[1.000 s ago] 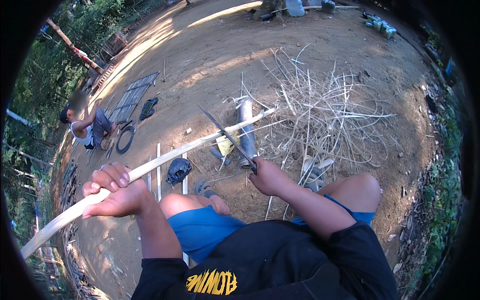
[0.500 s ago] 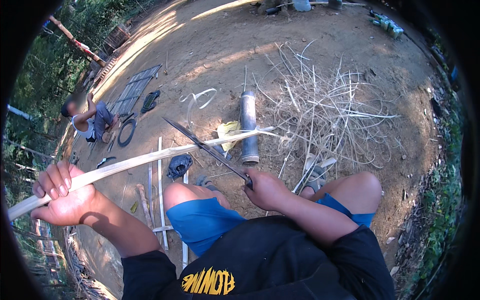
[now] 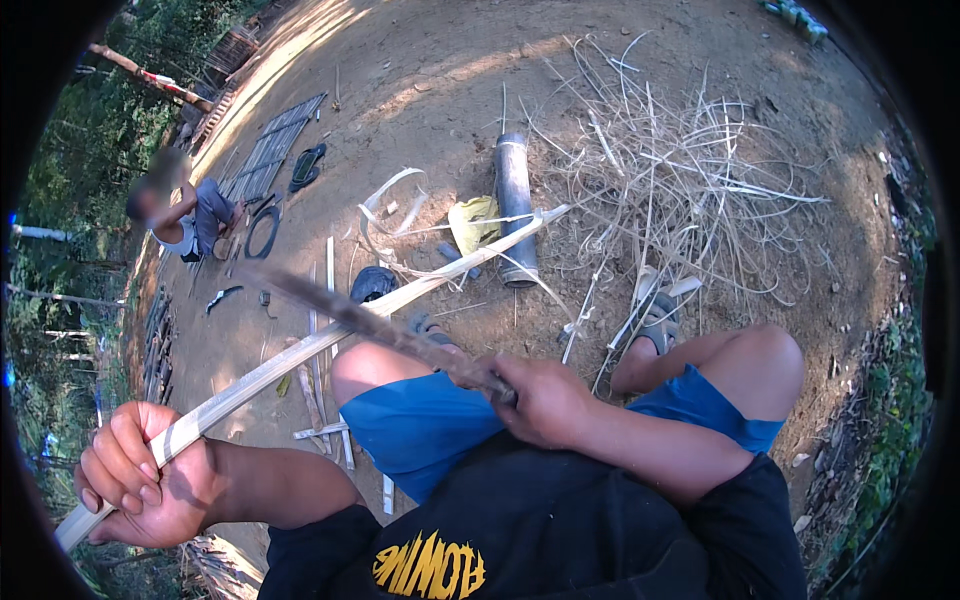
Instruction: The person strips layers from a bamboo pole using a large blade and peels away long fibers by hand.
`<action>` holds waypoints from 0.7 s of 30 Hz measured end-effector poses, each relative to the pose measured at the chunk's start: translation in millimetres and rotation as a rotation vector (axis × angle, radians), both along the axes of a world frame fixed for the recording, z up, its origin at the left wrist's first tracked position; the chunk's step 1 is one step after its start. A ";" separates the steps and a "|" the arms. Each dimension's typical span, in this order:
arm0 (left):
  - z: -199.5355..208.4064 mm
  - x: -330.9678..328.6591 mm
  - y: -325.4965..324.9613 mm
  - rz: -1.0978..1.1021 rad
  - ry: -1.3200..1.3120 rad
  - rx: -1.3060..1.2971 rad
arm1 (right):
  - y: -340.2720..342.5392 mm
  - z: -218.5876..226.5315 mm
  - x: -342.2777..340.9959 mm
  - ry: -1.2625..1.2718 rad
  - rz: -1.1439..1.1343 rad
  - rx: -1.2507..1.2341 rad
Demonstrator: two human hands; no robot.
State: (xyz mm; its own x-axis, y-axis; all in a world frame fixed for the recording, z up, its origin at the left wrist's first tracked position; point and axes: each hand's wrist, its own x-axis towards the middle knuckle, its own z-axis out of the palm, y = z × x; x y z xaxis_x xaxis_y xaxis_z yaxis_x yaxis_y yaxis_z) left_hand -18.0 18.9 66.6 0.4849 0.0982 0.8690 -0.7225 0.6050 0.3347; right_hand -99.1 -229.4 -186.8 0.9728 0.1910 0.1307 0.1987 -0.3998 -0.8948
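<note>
With your left hand [image 3: 140, 480] clenched on the bamboo strip [image 3: 330, 335] and right hand [image 3: 540, 400] gripping the blurred knife [image 3: 370, 322], a slip could cut your knee [image 3: 365, 365].

Outdoor dirt yard [image 3: 420, 90], bamboo offcuts [image 3: 690, 180], trees [image 3: 60, 150]

The long strip [image 3: 330, 335] gripped in the left hand [image 3: 150, 480] looks like split bamboo, pale and smooth with a dull sheen. The knife [image 3: 370, 325] in the right hand [image 3: 545, 400] has a dark, matt, rough-looking metal blade. At twelve o'clock lies a grey, smooth bamboo tube [image 3: 515, 205]; at one o'clock, a heap of dry, pale shavings [image 3: 680, 190]. The ground [image 3: 420, 90] is dusty bare earth.
</note>
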 end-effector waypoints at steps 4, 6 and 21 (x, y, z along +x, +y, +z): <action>-4.5 -6.2 -0.8 0.069 -0.034 0.028 | -22.0 -27.6 13.1 0.277 -0.175 -0.123; -6.5 -13.4 -2.4 0.094 0.004 0.020 | -15.4 9.9 1.2 0.316 -0.118 -0.062; -18.0 -34.4 -21.0 0.231 -0.052 -0.046 | 13.3 37.5 -19.4 0.200 0.063 0.021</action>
